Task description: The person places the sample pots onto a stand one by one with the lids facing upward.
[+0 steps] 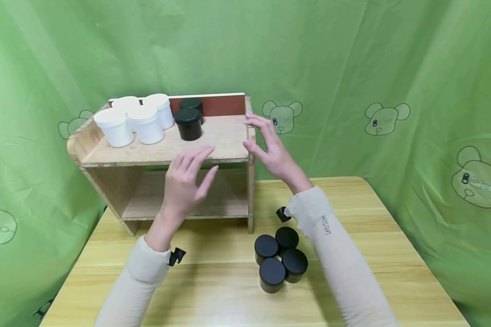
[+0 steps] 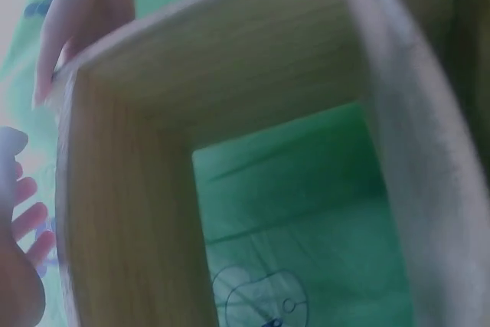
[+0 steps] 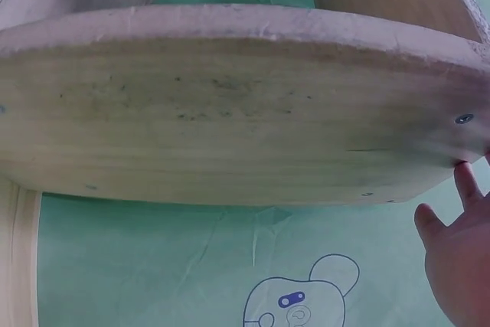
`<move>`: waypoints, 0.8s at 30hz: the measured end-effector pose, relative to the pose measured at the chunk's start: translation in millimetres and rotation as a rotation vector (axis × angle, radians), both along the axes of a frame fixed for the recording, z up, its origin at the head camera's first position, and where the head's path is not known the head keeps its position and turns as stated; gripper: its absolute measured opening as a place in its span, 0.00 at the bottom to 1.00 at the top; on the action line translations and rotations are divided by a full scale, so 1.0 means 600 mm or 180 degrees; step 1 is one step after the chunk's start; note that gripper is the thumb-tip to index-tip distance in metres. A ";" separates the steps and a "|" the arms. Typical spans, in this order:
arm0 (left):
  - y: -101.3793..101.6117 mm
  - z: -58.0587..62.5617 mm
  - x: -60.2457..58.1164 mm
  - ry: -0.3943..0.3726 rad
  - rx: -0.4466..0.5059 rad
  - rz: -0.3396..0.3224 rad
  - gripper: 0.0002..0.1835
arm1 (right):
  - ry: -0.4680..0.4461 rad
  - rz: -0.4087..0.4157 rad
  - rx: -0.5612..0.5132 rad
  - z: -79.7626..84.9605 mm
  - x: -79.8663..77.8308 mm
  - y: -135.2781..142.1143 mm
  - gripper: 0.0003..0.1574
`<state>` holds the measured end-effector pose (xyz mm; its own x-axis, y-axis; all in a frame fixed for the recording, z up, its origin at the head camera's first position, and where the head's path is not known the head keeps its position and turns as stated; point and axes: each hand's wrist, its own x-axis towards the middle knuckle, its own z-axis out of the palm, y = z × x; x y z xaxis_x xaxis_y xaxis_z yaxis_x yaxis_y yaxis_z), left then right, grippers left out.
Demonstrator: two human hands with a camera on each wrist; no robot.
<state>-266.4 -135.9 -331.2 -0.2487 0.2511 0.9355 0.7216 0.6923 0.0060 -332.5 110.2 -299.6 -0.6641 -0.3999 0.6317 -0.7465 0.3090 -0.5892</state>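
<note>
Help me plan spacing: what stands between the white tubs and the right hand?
Two black jars, then bare shelf top; the head view shows it.

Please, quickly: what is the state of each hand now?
Left hand: open, holding nothing.
Right hand: open, fingers by the right edge of the wooden shelf.

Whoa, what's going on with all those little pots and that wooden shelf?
A person has both hands up at the wooden shelf, and neither is holding a pot. The left hand is open in front of the top board, while the right hand is by the right side panel, seemingly touching it. Four white pots and two black pots stand on top. Four more black pots are grouped on the table.
</note>
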 end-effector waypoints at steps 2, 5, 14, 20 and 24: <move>0.008 -0.014 0.005 0.0093 -0.0084 -0.0065 0.22 | 0.0012 0.0001 0.0035 0.002 0.001 0.001 0.33; 0.020 -0.037 0.012 0.0125 -0.0217 -0.0231 0.21 | 0.0036 -0.0001 0.0120 0.005 0.002 0.003 0.34; 0.058 -0.153 0.028 -0.0975 -0.0778 -0.0791 0.27 | 0.0103 -0.0020 0.0434 0.018 0.004 0.016 0.38; 0.068 -0.214 0.038 -0.2159 -0.1129 -0.0957 0.33 | 0.0087 -0.0037 0.0564 0.023 0.003 0.022 0.39; 0.073 -0.240 0.040 -0.2836 -0.1401 -0.1017 0.36 | 0.0032 -0.0046 0.0648 0.028 0.005 0.024 0.38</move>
<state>-242.1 -92.1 -475.4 -0.6658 0.7010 0.2557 0.7296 0.5400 0.4196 -329.4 124.5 -283.1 -0.6647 -0.5105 0.5455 -0.7468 0.4316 -0.5060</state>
